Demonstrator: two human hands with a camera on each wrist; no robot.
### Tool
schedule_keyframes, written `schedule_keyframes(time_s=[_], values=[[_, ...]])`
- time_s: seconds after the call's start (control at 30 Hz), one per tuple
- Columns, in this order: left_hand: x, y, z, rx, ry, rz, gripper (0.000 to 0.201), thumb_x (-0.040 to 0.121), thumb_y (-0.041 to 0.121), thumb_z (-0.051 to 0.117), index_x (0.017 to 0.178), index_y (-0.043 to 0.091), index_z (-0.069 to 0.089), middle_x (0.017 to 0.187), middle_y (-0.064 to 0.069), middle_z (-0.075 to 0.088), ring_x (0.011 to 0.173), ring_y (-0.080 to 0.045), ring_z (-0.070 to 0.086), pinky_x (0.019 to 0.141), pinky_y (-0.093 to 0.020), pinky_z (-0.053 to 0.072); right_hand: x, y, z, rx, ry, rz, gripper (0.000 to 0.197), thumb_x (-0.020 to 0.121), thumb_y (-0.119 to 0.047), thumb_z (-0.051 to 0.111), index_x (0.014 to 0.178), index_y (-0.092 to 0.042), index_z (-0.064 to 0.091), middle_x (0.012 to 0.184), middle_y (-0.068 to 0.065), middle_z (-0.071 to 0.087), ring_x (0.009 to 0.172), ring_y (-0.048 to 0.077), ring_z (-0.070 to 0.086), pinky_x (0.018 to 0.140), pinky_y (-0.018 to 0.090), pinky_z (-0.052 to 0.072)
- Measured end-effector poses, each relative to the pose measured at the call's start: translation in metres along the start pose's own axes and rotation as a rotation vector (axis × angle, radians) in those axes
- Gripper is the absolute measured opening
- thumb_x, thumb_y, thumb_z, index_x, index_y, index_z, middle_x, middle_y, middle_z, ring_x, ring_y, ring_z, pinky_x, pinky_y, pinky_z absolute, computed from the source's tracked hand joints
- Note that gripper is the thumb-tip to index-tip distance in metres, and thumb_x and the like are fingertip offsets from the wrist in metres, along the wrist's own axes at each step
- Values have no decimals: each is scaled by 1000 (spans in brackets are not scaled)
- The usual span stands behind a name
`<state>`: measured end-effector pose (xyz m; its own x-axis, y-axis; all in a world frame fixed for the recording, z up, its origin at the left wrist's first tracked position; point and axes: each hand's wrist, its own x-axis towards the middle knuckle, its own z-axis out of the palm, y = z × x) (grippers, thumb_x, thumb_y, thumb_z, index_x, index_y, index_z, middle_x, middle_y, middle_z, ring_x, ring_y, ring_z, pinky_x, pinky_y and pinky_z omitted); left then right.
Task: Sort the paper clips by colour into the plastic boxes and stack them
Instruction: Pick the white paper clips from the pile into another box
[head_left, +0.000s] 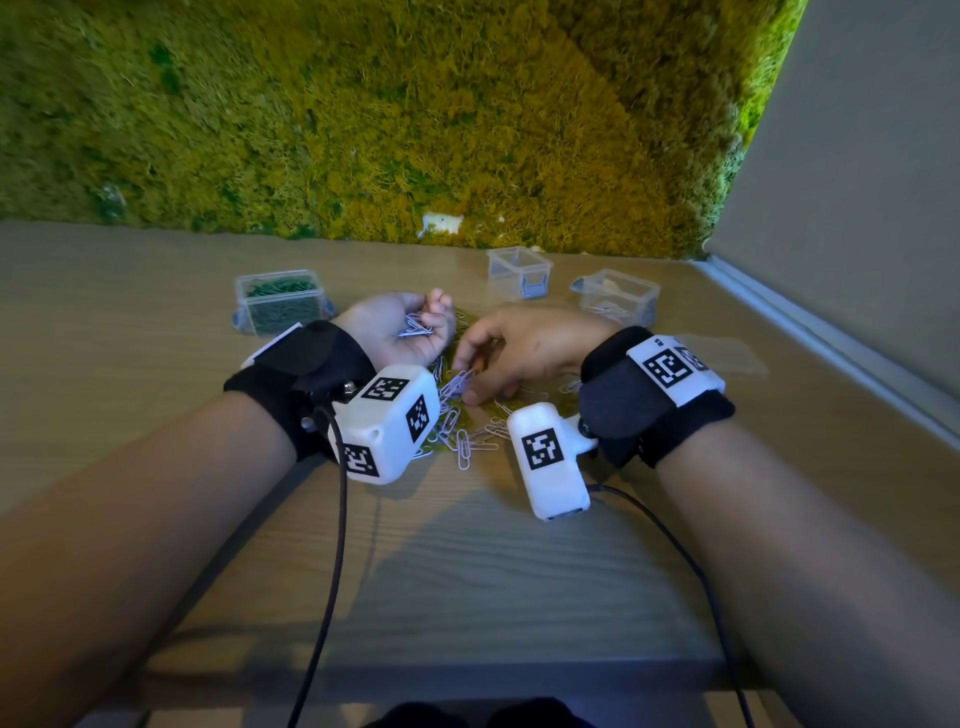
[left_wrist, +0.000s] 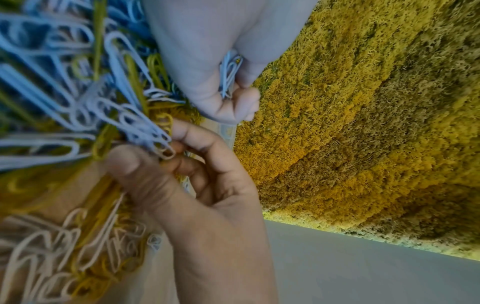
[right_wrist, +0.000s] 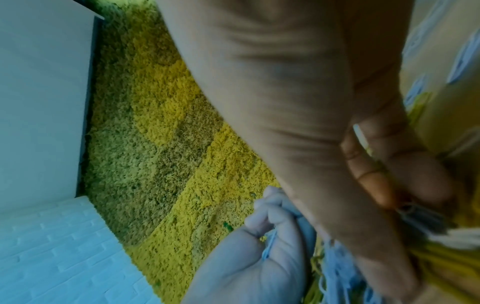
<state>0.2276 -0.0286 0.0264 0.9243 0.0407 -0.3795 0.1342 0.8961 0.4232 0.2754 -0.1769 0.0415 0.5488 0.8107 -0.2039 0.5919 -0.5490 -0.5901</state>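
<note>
A mixed pile of yellow and white paper clips (head_left: 470, 426) lies on the table between my wrists. My left hand (head_left: 423, 319) is turned palm up and cupped, its fingers curled round a small bunch of white clips (left_wrist: 228, 76). Just to its right, my right hand (head_left: 467, 376) reaches down into the pile and pinches a few white clips (left_wrist: 162, 145) between thumb and fingers. A clear box full of green clips (head_left: 278, 304) stands at the left. An empty clear box (head_left: 519, 273) stands at the back, and another box (head_left: 615, 299) to its right holds white clips.
A clear flat lid (head_left: 727, 353) lies on the table right of my right wrist. A moss wall (head_left: 415, 130) closes the back of the table and a grey wall (head_left: 857, 208) the right side. Cables run from both wrist cameras toward the front edge.
</note>
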Motion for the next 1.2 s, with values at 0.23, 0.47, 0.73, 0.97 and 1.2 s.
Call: schedule_keyframes(time_s=[0.23, 0.47, 0.73, 0.97, 1.2], values=[[-2, 3, 1, 34, 0, 40, 38, 102, 20, 36, 77, 0, 56, 70, -14, 56, 64, -13, 49, 45, -18, 48, 4, 18, -9, 313, 192, -4, 24, 87, 0, 63, 109, 7, 60, 74, 8, 62, 50, 3, 59, 52, 13, 52], [-10, -8, 6, 331, -79, -1, 38, 100, 23, 39, 90, -9, 57, 91, -26, 63, 89, -34, 59, 66, -42, 55, -2, 21, -19, 450, 335, -118, 7, 89, -9, 63, 82, -11, 63, 72, 0, 61, 53, 3, 48, 48, 15, 37], [-5, -11, 5, 432, -89, 5, 17, 97, 8, 45, 95, -3, 58, 74, -15, 63, 64, -14, 61, 57, -17, 55, 1, 23, -23, 416, 433, -173, 15, 91, -10, 61, 76, -10, 64, 66, 0, 57, 49, 2, 46, 47, 15, 38], [-3, -13, 5, 515, -32, 137, 17, 97, 2, 45, 82, 2, 53, 73, -8, 51, 57, -7, 42, 38, -8, 37, 5, 32, -25, 335, 491, -93, 18, 91, -14, 63, 73, -11, 63, 48, -12, 54, 50, 10, 42, 50, 17, 37], [-4, -12, 4, 496, -63, 143, 14, 97, 3, 44, 86, 2, 53, 72, -8, 53, 62, -7, 39, 39, -9, 37, 10, 36, -26, 379, 542, -85, 13, 93, -13, 60, 81, -12, 67, 68, 0, 56, 57, 13, 43, 51, 21, 38]])
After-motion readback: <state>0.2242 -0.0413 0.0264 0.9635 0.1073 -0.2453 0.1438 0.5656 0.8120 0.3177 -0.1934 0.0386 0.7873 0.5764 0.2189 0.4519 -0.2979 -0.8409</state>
